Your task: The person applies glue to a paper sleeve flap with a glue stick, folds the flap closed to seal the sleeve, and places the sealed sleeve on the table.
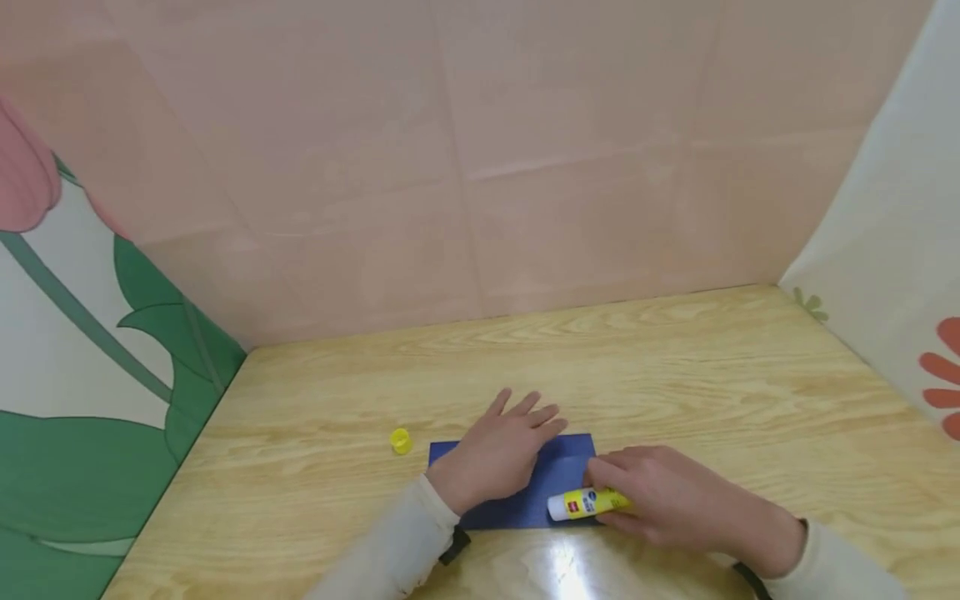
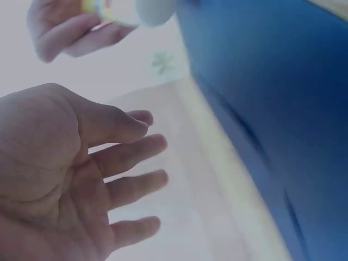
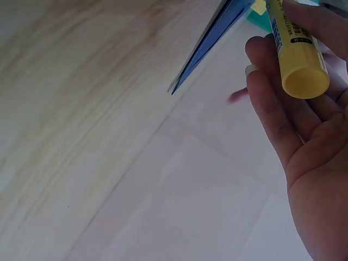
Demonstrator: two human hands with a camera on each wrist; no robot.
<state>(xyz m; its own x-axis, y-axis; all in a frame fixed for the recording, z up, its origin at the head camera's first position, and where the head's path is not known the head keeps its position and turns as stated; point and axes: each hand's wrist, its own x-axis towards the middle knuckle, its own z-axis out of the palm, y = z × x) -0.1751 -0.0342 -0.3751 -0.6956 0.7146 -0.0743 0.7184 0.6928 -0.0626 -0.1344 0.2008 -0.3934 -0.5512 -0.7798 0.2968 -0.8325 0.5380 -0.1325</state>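
Observation:
My right hand (image 1: 675, 500) holds a yellow glue stick (image 1: 588, 502) over the right part of a dark blue sheet of paper (image 1: 562, 471). The stick's white end points left, and its yellow base faces the camera in the right wrist view. Fingers spread and fairly straight, my left hand (image 1: 495, 454) is over the middle of the sheet, hiding part of it. In the left wrist view, the palm and fingers of that hand show nothing held, with the blue paper off to the right. A yellow cap (image 1: 401, 441) is on the table, left of the paper.
The wood-grain table (image 1: 337, 392) extends around the paper. A pinkish backdrop (image 1: 450, 183) rises along its far edge. Printed panels stand on both sides, with green leaves (image 1: 67, 483) at left and red petals (image 1: 945, 375) at right.

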